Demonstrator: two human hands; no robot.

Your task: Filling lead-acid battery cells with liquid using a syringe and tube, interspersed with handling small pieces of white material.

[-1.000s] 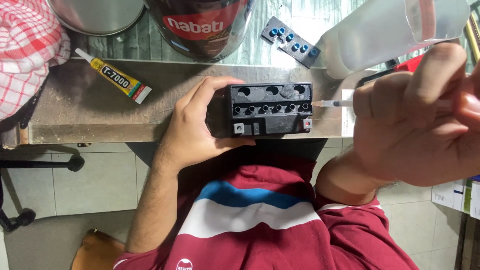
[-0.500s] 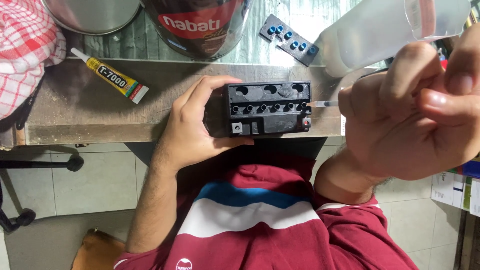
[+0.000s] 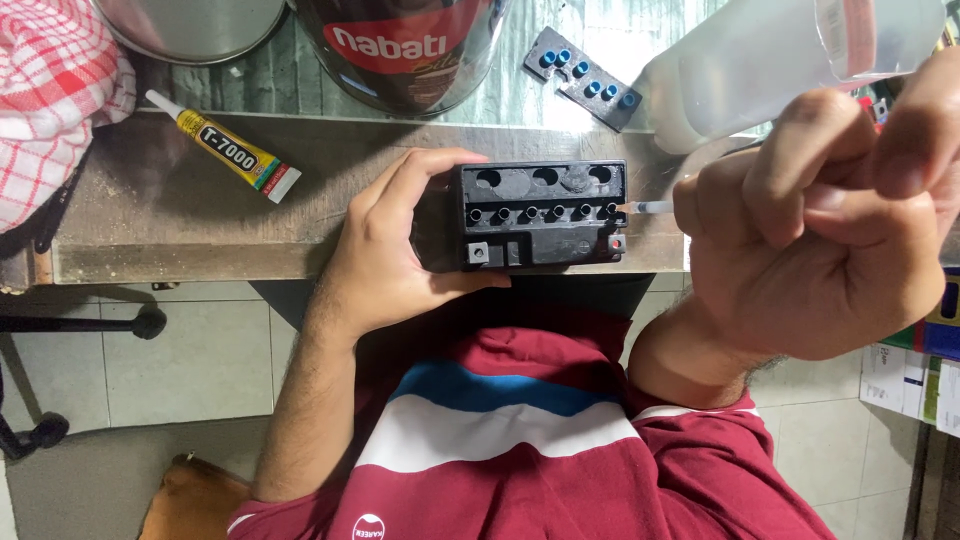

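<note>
The left hand [image 3: 395,250] lies palm down, its forearm running in from seven o'clock. Thumb and fingers spread into a wide C that opens toward three o'clock, fingers arched at the top, thumb low. The right hand [image 3: 830,215] sits close to the camera at three o'clock, curled into a loose fist, knuckles pointing toward nine o'clock. Its wrist bends down toward six o'clock, where the forearm enters.
</note>
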